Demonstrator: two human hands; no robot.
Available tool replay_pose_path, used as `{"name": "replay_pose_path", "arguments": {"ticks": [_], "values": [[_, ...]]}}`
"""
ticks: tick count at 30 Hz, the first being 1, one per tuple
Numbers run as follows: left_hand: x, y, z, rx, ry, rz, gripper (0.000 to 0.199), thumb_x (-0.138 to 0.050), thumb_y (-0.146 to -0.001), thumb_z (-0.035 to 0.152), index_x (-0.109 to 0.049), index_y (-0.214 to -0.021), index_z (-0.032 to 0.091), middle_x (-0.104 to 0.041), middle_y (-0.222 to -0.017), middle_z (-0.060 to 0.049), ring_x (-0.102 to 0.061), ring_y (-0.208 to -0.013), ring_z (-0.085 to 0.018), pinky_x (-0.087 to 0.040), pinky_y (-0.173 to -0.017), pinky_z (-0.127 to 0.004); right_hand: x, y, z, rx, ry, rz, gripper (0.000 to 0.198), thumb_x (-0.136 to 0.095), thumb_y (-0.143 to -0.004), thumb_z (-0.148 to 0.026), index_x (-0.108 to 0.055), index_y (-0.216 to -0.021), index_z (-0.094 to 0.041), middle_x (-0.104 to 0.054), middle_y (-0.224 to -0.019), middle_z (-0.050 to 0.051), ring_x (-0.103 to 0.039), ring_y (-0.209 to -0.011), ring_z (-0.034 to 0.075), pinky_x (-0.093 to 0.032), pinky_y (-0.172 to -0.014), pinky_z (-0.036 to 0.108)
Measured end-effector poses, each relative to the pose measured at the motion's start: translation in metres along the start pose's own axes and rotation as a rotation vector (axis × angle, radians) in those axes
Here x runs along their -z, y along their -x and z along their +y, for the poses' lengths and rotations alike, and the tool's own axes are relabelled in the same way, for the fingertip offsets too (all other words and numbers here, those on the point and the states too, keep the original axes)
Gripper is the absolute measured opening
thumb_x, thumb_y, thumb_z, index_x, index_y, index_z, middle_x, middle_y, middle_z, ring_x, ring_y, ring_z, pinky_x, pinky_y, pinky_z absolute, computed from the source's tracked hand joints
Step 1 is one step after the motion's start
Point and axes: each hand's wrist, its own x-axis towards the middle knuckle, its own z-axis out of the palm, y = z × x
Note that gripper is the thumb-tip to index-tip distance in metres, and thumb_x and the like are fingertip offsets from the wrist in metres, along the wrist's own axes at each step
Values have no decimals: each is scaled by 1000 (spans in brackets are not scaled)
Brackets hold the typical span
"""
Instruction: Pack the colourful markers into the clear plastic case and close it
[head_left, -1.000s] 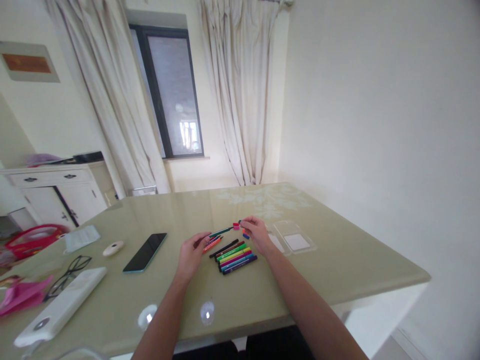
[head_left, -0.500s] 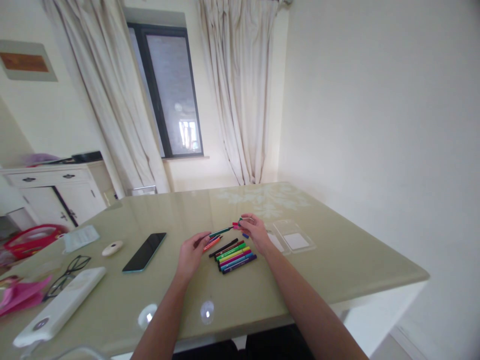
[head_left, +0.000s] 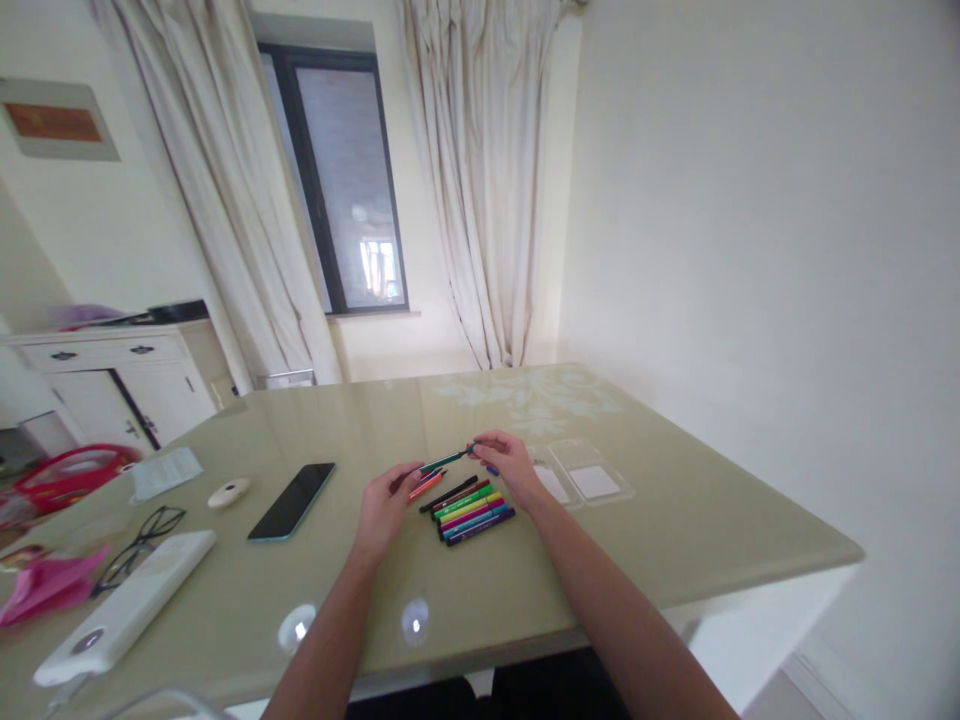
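Observation:
My left hand (head_left: 387, 497) is closed around the rear of a dark green marker (head_left: 442, 462), whose tip points right. My right hand (head_left: 508, 462) pinches a small dark green cap (head_left: 472, 449) at the marker's tip; I cannot tell how far it is on. An orange marker (head_left: 425, 487) lies uncapped beneath my left fingers, beside other pens. Just below both hands, several capped markers (head_left: 474, 512) in green, yellow, magenta, blue and purple lie side by side. A small blue cap (head_left: 492, 470) rests under my right hand.
An opened clear plastic case (head_left: 592, 475) lies right of my right hand. To the left are a phone (head_left: 292, 502), a white oval object (head_left: 228, 493), glasses (head_left: 141, 545), a long white device (head_left: 127, 605) with a cable, a face mask (head_left: 166, 472) and a pink item (head_left: 52, 588).
My right hand has moved slightly left, bringing the green cap to the marker's tip. My left hand stays nearly still with the marker.

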Motion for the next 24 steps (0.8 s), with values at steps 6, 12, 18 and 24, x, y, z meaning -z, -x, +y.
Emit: {"name": "replay_pose_path", "arguments": {"ticks": [6, 12, 18, 24], "values": [[-2, 2, 4, 23, 61, -20, 39, -64, -79, 47, -79, -98, 17, -80, -95, -8, -73, -91, -26, -58, -86, -38, -2, 3, -2, -54, 13, -40, 39, -88, -62, -42, -75, -89, -17, -78, -85, 9, -74, -87, 25, -53, -75, 33], [-3, 3, 7, 46, 85, -14, 37, -68, -75, 46, -80, -95, 17, -80, -93, -7, -74, -89, -26, -59, -84, -37, 2, 2, -3, -80, 18, -66, 41, -91, -58, -40, -77, -88, -15, -78, -81, 9, -75, -82, 25, -55, -79, 36], [-5, 3, 3, 42, 97, -20, 37, -70, -74, 48, -80, -92, 18, -80, -94, -7, -74, -88, -25, -59, -83, -37, 2, 4, -6, -71, 64, -90, 41, -91, -58, -42, -77, -87, -16, -78, -81, 9, -75, -82, 26, -57, -82, 39], [-2, 1, 2, -9, 77, -30, 38, -68, -78, 50, -79, -94, 18, -80, -91, -6, -73, -83, -23, -59, -78, -34, -1, 4, -8, -30, 84, -81, 40, -88, -61, -44, -77, -89, -17, -78, -79, 9, -74, -82, 25, -56, -78, 37]]}}
